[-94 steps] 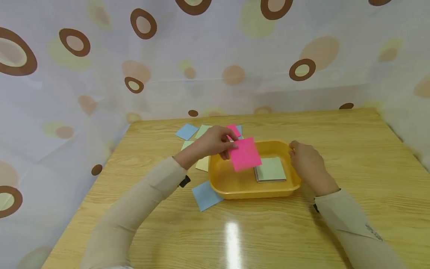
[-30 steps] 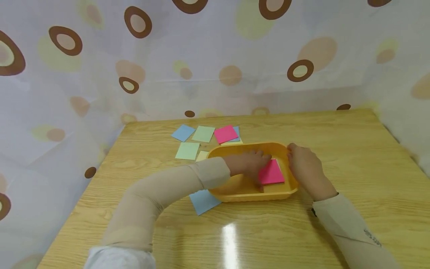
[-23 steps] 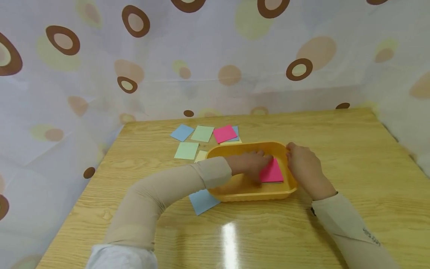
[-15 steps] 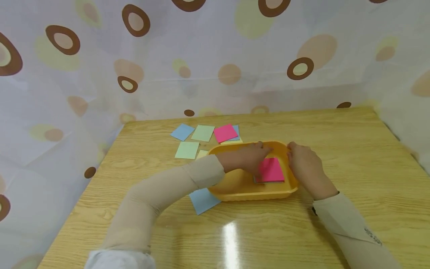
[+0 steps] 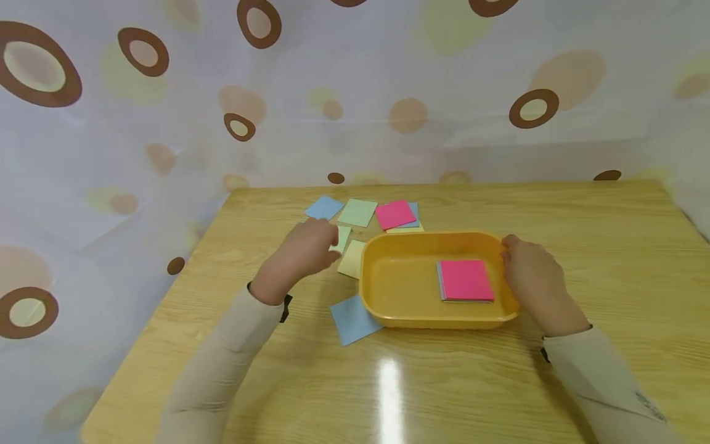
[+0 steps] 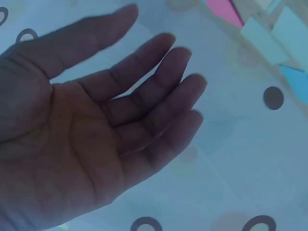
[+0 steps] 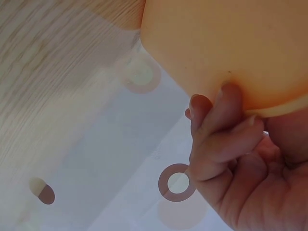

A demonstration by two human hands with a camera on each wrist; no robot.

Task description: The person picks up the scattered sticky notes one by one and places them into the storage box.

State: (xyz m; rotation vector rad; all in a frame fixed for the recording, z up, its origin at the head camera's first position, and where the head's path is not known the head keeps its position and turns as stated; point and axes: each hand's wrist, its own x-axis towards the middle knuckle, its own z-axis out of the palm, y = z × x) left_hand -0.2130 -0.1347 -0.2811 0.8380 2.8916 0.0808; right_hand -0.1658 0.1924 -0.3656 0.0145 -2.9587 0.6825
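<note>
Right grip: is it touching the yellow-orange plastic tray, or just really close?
Touching. In the right wrist view, the right grip meets the yellow-orange plastic tray: a fingertip lies against its wall by the rim.

The wood-grain table (image 5: 455, 382) is bearing an orange tray (image 5: 407, 287). Near the far edge, a blue square (image 5: 324, 208) and a green square (image 5: 358, 213) are lying. Another blue square (image 5: 352, 321) is lying nearer the front edge.

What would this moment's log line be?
left hand: empty, near green note | right hand: holds orange tray by rim | pink-topped stack: inside tray
</note>
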